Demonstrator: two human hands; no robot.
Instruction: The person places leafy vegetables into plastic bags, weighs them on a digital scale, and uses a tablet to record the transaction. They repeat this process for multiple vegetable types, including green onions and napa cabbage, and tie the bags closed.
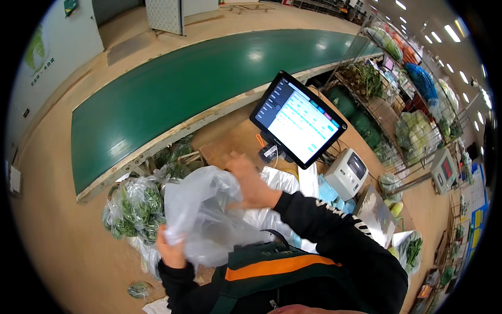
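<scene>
Grocery shop, vegetable racks [418, 131], touchscreen till [298, 120], weighing scale [374, 212], bagged greens [133, 209]

Clear plastic bag [204, 209], dark green belt [172, 94], black sleeves [324, 230].

A tan, smooth floor [57, 209] is covering most of the room. A long green conveyor belt with a pale metal edge [172, 89] is curving across the upper centre. A white wall panel [57, 36] is standing at the upper left, just beside a perforated metal cabinet [164, 14]. A brown wooden counter [230, 141] is carrying a tilted black touchscreen monitor [298, 119], with a grey receipt printer [348, 172] sitting near it. Wire shelving racks of bagged vegetables [413, 120] are lining the right side. Rows of white ceiling lamps [452, 32] are shining at the upper right.
</scene>
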